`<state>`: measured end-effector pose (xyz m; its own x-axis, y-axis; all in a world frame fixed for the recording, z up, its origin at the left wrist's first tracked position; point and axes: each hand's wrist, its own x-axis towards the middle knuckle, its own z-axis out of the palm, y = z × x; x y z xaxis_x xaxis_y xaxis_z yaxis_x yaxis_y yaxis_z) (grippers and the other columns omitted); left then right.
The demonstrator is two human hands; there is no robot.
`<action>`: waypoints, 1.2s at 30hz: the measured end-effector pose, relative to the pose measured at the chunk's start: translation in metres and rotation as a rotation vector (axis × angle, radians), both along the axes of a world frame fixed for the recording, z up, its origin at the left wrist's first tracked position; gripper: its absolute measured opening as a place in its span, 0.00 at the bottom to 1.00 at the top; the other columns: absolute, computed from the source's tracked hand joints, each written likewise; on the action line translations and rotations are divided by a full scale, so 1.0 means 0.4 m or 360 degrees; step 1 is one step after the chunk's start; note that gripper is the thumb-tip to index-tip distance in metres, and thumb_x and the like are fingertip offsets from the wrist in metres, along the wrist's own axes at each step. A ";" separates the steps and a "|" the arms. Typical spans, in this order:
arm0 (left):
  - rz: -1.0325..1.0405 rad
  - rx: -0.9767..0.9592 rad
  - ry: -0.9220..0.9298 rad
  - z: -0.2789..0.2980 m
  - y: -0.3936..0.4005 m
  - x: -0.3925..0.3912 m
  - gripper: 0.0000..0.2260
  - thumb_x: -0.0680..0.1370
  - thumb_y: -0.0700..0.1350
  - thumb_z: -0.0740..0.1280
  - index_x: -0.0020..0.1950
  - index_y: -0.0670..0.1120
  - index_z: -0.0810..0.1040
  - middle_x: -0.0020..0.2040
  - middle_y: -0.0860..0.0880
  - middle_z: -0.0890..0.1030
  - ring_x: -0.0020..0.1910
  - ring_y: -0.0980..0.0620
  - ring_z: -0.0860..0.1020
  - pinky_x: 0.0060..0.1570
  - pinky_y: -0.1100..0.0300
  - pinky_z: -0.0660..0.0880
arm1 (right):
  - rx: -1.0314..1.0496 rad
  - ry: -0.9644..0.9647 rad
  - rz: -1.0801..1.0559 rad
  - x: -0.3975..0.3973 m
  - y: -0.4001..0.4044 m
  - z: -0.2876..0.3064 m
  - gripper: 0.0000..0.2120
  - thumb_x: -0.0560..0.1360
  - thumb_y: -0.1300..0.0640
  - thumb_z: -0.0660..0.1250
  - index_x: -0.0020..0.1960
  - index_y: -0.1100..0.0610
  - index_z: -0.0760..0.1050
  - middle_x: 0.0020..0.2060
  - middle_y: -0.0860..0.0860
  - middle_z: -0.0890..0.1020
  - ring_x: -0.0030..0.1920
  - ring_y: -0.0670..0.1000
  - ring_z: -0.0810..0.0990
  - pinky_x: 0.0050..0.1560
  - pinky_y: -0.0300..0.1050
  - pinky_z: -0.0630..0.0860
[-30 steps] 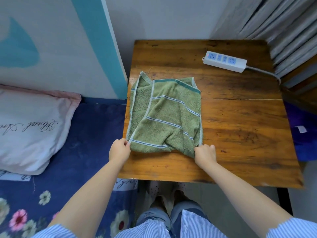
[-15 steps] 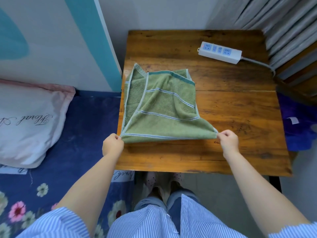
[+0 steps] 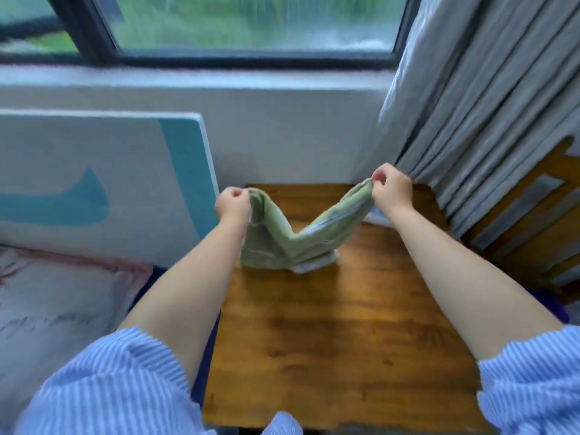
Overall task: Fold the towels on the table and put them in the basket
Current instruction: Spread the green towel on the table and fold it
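Observation:
A green striped towel (image 3: 282, 243) hangs in a V between my two raised hands, and its lowest folds rest on the wooden table (image 3: 339, 334). My left hand (image 3: 233, 205) pinches the towel's left corner. My right hand (image 3: 390, 191) pinches the right corner, a little higher and farther back. Both hands are held above the far half of the table. No basket is in view.
A white and teal board (image 3: 103, 183) leans against the wall left of the table. Grey curtains (image 3: 483, 98) hang at the right, with a wooden chair (image 3: 533, 221) below them. A pillow (image 3: 56, 302) lies at the left. A window (image 3: 251, 23) runs across the top.
Both hands have lifted the towel's near corners up and carried them toward the far side of the table. The camera has tilted up, so the window now shows.

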<state>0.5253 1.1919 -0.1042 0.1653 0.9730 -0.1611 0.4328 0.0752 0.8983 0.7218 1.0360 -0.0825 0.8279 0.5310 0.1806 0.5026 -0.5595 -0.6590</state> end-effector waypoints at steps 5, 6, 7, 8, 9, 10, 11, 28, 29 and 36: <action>0.0247 0.0379 -0.0268 0.252 0.109 0.030 0.07 0.79 0.41 0.59 0.48 0.42 0.77 0.55 0.37 0.80 0.56 0.40 0.77 0.53 0.56 0.72 | 0.0159 -0.0374 -0.0149 0.103 0.040 0.263 0.12 0.76 0.66 0.56 0.54 0.65 0.76 0.54 0.64 0.79 0.56 0.62 0.76 0.52 0.48 0.71; 0.0259 0.0410 -0.0251 0.265 0.122 0.019 0.09 0.79 0.41 0.59 0.49 0.41 0.77 0.54 0.38 0.80 0.55 0.40 0.77 0.53 0.56 0.72 | 0.0141 -0.0405 -0.0168 0.118 0.034 0.291 0.12 0.76 0.66 0.56 0.54 0.65 0.75 0.54 0.64 0.79 0.56 0.63 0.75 0.52 0.49 0.71; 0.0242 0.0427 -0.0216 0.270 0.126 0.008 0.09 0.79 0.41 0.58 0.48 0.40 0.78 0.51 0.39 0.80 0.53 0.41 0.76 0.52 0.56 0.71 | 0.0126 -0.0415 -0.0174 0.128 0.027 0.311 0.12 0.76 0.66 0.56 0.54 0.65 0.75 0.55 0.64 0.79 0.57 0.63 0.75 0.53 0.49 0.71; 0.0214 0.0435 -0.0194 0.266 0.126 -0.002 0.10 0.79 0.41 0.58 0.43 0.42 0.77 0.46 0.40 0.79 0.49 0.42 0.75 0.49 0.56 0.71 | 0.0130 -0.0404 -0.0161 0.135 0.021 0.322 0.12 0.76 0.67 0.56 0.54 0.66 0.75 0.54 0.65 0.79 0.56 0.63 0.75 0.52 0.49 0.71; 0.0182 0.0435 -0.0184 0.257 0.121 -0.011 0.12 0.79 0.40 0.58 0.36 0.45 0.73 0.41 0.43 0.77 0.45 0.45 0.73 0.46 0.56 0.69 | 0.0148 -0.0387 -0.0140 0.135 0.015 0.325 0.12 0.75 0.67 0.56 0.54 0.67 0.75 0.54 0.65 0.79 0.56 0.63 0.75 0.52 0.48 0.70; 0.0154 0.0431 -0.0182 0.243 0.114 -0.018 0.14 0.78 0.40 0.58 0.32 0.48 0.68 0.38 0.45 0.74 0.44 0.47 0.71 0.45 0.56 0.69 | 0.0169 -0.0363 -0.0126 0.132 0.011 0.324 0.11 0.75 0.68 0.56 0.54 0.68 0.74 0.54 0.65 0.79 0.56 0.63 0.75 0.52 0.48 0.70; 0.0115 0.0403 -0.0166 0.221 0.102 -0.026 0.16 0.78 0.39 0.58 0.30 0.49 0.65 0.36 0.47 0.72 0.43 0.49 0.69 0.44 0.56 0.68 | 0.0172 -0.0332 -0.0126 0.123 -0.001 0.312 0.11 0.75 0.68 0.56 0.54 0.68 0.74 0.54 0.66 0.79 0.56 0.63 0.75 0.52 0.48 0.70; -0.1457 -0.0747 0.1712 -0.271 -0.211 -0.303 0.10 0.79 0.35 0.59 0.38 0.43 0.67 0.35 0.47 0.71 0.31 0.54 0.72 0.18 0.69 0.68 | -0.1450 0.0665 0.0140 -0.250 -0.365 -0.413 0.09 0.76 0.63 0.57 0.41 0.59 0.74 0.58 0.61 0.78 0.59 0.60 0.76 0.51 0.45 0.72; -0.1473 -0.0776 0.1735 -0.292 -0.226 -0.308 0.10 0.79 0.35 0.59 0.38 0.43 0.67 0.37 0.47 0.72 0.33 0.53 0.72 0.22 0.68 0.70 | -0.1482 0.0691 0.0145 -0.269 -0.379 -0.431 0.09 0.77 0.63 0.56 0.46 0.61 0.75 0.58 0.61 0.78 0.59 0.59 0.76 0.53 0.45 0.73; -0.1746 -0.0841 0.2053 -0.384 -0.282 -0.376 0.09 0.81 0.36 0.54 0.57 0.41 0.70 0.54 0.43 0.71 0.49 0.49 0.68 0.41 0.64 0.68 | -0.1669 0.0843 0.0295 -0.356 -0.453 -0.501 0.10 0.77 0.64 0.55 0.38 0.56 0.66 0.58 0.60 0.77 0.59 0.58 0.75 0.49 0.42 0.71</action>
